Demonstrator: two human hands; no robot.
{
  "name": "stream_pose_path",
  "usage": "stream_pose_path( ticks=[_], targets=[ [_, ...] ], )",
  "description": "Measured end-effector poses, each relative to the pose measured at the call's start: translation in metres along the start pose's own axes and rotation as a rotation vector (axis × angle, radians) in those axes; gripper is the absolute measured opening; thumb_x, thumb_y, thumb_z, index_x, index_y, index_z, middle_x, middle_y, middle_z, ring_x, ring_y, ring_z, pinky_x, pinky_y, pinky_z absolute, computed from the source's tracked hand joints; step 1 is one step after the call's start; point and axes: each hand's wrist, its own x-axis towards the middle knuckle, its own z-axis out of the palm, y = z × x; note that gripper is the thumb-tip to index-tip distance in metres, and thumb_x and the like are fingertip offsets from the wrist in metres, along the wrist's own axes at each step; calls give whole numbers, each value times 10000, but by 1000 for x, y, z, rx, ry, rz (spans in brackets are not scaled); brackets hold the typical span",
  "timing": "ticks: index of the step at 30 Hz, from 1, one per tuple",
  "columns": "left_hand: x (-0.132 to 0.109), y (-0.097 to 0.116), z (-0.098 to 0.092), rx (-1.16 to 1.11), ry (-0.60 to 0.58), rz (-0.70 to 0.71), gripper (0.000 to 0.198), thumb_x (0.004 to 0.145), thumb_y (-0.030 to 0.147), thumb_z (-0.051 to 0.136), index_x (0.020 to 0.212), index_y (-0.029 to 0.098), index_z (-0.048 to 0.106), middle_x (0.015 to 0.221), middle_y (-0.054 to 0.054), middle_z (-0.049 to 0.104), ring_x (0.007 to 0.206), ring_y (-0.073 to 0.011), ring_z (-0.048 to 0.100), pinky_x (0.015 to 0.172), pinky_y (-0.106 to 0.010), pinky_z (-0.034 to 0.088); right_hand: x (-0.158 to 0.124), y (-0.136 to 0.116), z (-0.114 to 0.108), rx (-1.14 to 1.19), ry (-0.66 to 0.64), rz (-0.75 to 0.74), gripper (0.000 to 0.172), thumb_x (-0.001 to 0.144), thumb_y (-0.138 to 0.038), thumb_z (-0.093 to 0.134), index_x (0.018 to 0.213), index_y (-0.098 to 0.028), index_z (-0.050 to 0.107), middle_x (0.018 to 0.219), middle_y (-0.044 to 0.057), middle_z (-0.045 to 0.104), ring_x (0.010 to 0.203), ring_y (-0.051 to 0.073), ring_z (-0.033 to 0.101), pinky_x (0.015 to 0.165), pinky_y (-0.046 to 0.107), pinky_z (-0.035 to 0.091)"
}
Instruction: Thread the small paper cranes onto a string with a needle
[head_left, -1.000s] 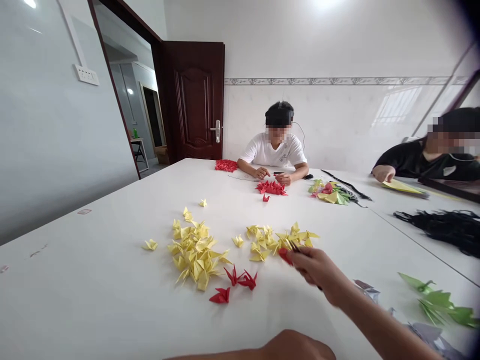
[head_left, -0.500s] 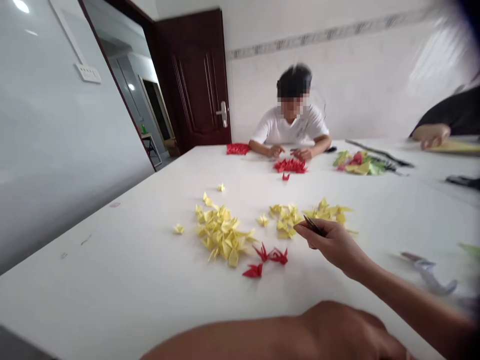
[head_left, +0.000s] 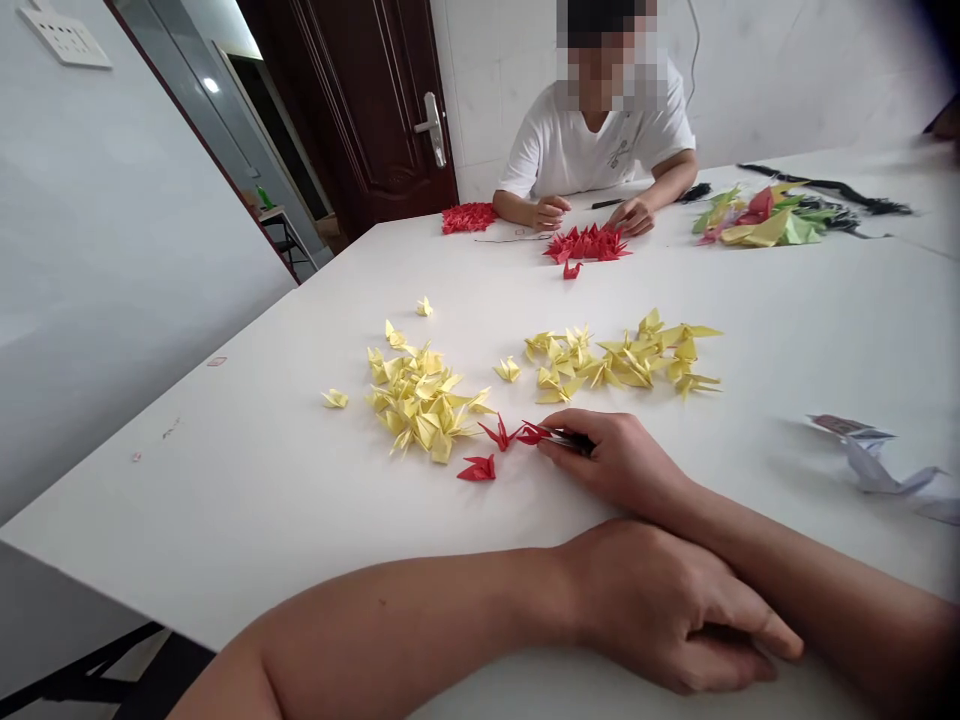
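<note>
My right hand [head_left: 626,462] is closed around dark tweezers [head_left: 576,442]. Their tips reach a small red paper crane [head_left: 533,433]; whether they pinch it I cannot tell. Two more red cranes lie beside it, a spiky one [head_left: 501,433] and a lower one [head_left: 478,469]. My left hand [head_left: 675,600] rests on the table below my right forearm, its fingers loosely apart with nothing visible in them. A heap of yellow paper cranes [head_left: 424,405] spreads left of the red ones. Another yellow group [head_left: 630,358] lies beyond my right hand.
Across the white table [head_left: 247,480], a person in a white shirt [head_left: 600,140] handles red cranes [head_left: 587,243]. A red pile [head_left: 468,217] lies by that person's arm. Mixed-colour folded papers [head_left: 772,220] are at the far right, and a white paper crane [head_left: 885,465] is nearer.
My right hand has lowered from above the table, bringing the tweezers to a red crane. My left hand shows more fully. The camera view has tilted downward.
</note>
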Motion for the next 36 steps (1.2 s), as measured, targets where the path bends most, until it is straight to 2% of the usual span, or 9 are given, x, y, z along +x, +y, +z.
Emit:
stream_pose_path(
  ticks=[3, 7, 10, 12, 20, 24, 26, 32, 36],
  targets=[
    [1, 8, -4, -229, 189, -170, 103, 735, 117, 565, 725, 163, 657, 734, -35, 654, 707, -147, 622, 684, -223, 487, -4, 2, -9, 313, 165, 96, 211, 779, -364, 597, 883, -195, 668, 696, 14, 661, 601, 141, 559, 551, 250, 439],
    [8, 12, -14, -561, 585, -445, 78, 732, 174, 586, 660, 157, 563, 517, 47, 457, 452, -53, 404, 448, -172, 343, -18, 6, -30, 532, 358, 257, 212, 749, -381, 644, 819, -181, 653, 717, 24, 654, 657, 152, 579, 570, 249, 455],
    [13, 5, -22, -686, 887, -466, 90, 763, 221, 612, 794, 190, 534, 618, 53, 512, 547, -56, 473, 526, -164, 407, -30, 11, -39, 613, 421, 294, 235, 750, -383, 652, 866, -179, 642, 765, 38, 667, 688, 163, 606, 607, 262, 482],
    [16, 0, -27, -710, 987, -429, 195, 772, 247, 635, 937, 230, 532, 806, 28, 592, 696, -75, 543, 629, -186, 464, -36, 15, -40, 626, 384, 253, 228, 773, -380, 629, 887, -182, 636, 777, 40, 668, 668, 157, 604, 601, 263, 484],
    [14, -10, -38, -569, 923, -278, 95, 784, 209, 642, 875, 224, 661, 811, 18, 659, 736, -75, 567, 678, -168, 462, -41, 18, -41, 420, 245, 15, 159, 837, -255, 547, 962, -200, 628, 703, 0, 585, 478, 86, 428, 441, 215, 377],
    [11, -13, -42, -497, 949, -291, 110, 788, 187, 630, 884, 229, 665, 790, 21, 645, 764, -86, 575, 728, -188, 461, -46, 12, -47, 452, 225, -85, 252, 856, -256, 521, 1103, -225, 554, 837, 30, 607, 698, 139, 578, 607, 241, 482],
    [10, -14, -43, -445, 979, -290, 118, 779, 162, 628, 874, 224, 658, 792, 19, 633, 744, -85, 563, 710, -190, 457, -49, 11, -49, 444, 217, -100, 221, 876, -270, 490, 1084, -218, 546, 845, 36, 612, 757, 154, 597, 649, 252, 493],
    [10, -12, -47, -333, 1022, -233, 77, 753, 139, 624, 807, 193, 637, 757, 10, 583, 666, -82, 513, 626, -194, 437, -50, 10, -49, 277, 289, -75, 155, 868, -269, 508, 971, -171, 568, 691, 9, 573, 557, 111, 510, 499, 218, 429],
    [11, -13, -47, -339, 1003, -238, 75, 758, 138, 606, 812, 188, 617, 735, 11, 572, 644, -80, 509, 604, -194, 438, -47, 13, -49, 179, 223, -110, 160, 858, -272, 520, 930, -151, 596, 643, 5, 546, 519, 104, 466, 468, 219, 395]
  ],
)
